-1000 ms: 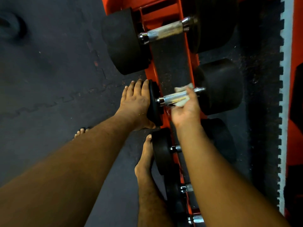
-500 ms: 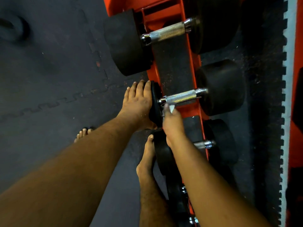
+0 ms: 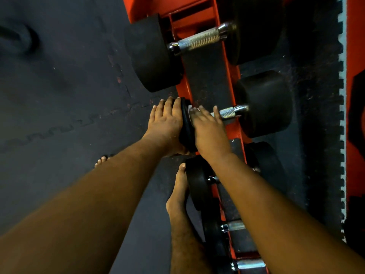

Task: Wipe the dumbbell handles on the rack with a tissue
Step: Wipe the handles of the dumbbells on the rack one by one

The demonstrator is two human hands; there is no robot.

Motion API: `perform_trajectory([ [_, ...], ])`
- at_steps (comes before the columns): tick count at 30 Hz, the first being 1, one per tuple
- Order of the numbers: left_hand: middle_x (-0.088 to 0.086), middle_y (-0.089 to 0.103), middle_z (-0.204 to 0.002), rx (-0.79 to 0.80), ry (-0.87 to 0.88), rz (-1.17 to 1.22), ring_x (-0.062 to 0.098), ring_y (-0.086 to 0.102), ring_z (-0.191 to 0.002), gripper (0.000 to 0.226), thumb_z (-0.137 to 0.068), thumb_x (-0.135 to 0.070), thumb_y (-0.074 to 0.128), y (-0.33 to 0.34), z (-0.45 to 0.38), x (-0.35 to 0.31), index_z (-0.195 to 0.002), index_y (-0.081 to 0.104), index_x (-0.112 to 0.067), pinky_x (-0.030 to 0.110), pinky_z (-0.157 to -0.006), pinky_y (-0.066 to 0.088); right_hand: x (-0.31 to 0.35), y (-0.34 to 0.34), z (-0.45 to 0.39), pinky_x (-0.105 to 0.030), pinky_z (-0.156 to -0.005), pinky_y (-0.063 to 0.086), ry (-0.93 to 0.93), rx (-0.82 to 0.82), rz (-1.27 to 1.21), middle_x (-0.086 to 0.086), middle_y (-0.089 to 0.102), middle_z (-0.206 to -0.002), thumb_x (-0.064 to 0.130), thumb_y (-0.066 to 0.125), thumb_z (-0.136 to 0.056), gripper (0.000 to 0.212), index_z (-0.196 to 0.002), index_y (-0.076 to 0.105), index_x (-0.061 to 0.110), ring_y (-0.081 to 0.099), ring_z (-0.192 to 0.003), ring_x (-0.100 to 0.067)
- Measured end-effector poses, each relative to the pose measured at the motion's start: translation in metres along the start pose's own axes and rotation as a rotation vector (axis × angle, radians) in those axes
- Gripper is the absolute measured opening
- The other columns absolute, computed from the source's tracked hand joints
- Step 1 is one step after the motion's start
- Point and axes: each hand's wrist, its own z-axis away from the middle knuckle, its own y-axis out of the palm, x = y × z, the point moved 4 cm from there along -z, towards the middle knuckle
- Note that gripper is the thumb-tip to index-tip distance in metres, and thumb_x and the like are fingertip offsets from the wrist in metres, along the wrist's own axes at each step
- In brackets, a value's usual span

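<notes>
Since half a second ago our right hand point(image 3: 209, 131) moved up from below the handle point(image 3: 227, 112) and now lies over its left part at frame centre; the left hand point(image 3: 166, 123) hasn't shifted.

Largest first: orange rack point(image 3: 233, 127) runs down the middle-right of frame, dumbbells stacked along it, dark floor point(image 3: 59, 95) on the left. Our dumbbell point(image 3: 264, 103) sits mid-frame, big head on the right.

Left grip: flat, fingers straight, pressing the outer face of the left plate point(image 3: 185, 123) to steady it. Right grip: fingers draped over the handle, with a sliver of white tissue point(image 3: 191, 112) showing at the fingertips by the plate. We can't tell how much tissue is under the palm.

Only the right end of the handle is exposed, just right of our fingers.

To do it well, we judge: keep the plate braced, wrap the tissue round the knurling, stroke to the right collar, and twist to reach the underside.
</notes>
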Motion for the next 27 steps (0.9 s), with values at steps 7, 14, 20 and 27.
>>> perform_trajectory([
  [7, 0.016, -0.004, -0.169, -0.021, 0.012, 0.005, 0.035, -0.010, -0.156, 0.156, -0.054, -0.061, 0.092, 0.002, -0.001, 0.001, -0.160, -0.011, -0.011, 0.049, -0.125, -0.006, -0.016, 0.020, 0.072, -0.036, -0.118, 0.031, 0.083, -0.097, -0.476, -0.008, 0.058, -0.143, 0.004, 0.040, -0.094, 0.047, -0.136, 0.061, 0.013, 0.049, -0.138, -0.021],
  [14, 0.014, -0.006, -0.169, -0.018, 0.012, 0.001, 0.034, -0.011, -0.156, 0.153, -0.057, -0.060, 0.091, 0.003, -0.003, 0.004, -0.160, -0.012, -0.012, 0.048, -0.125, -0.007, -0.045, 0.018, 0.036, -0.032, -0.077, 0.050, 1.266, -0.625, -2.009, -0.006, 0.064, -0.111, -0.002, 0.043, -0.098, 0.041, -0.131, 0.060, 0.015, 0.062, -0.096, -0.020],
  [20, 0.015, -0.002, -0.169, -0.044, 0.014, -0.017, 0.035, -0.007, -0.156, 0.154, -0.055, -0.061, 0.091, 0.004, -0.004, 0.003, -0.160, -0.010, -0.010, 0.049, -0.126, -0.004, 0.008, 0.011, 0.011, -0.031, -0.076, 0.054, 1.047, -0.294, -2.063, -0.019, 0.070, -0.108, 0.001, 0.048, -0.090, 0.038, -0.122, 0.069, 0.006, 0.065, -0.095, -0.027],
  [27, 0.015, -0.005, -0.169, -0.019, 0.008, -0.019, 0.035, -0.010, -0.156, 0.155, -0.056, -0.060, 0.091, 0.004, -0.005, 0.003, -0.160, -0.012, -0.011, 0.049, -0.125, -0.006, -0.021, 0.008, 0.000, -0.033, -0.083, 0.051, 1.064, -0.359, -2.189, -0.006, 0.065, -0.087, 0.018, 0.063, -0.093, 0.009, -0.085, 0.064, 0.013, 0.063, -0.082, -0.019],
])
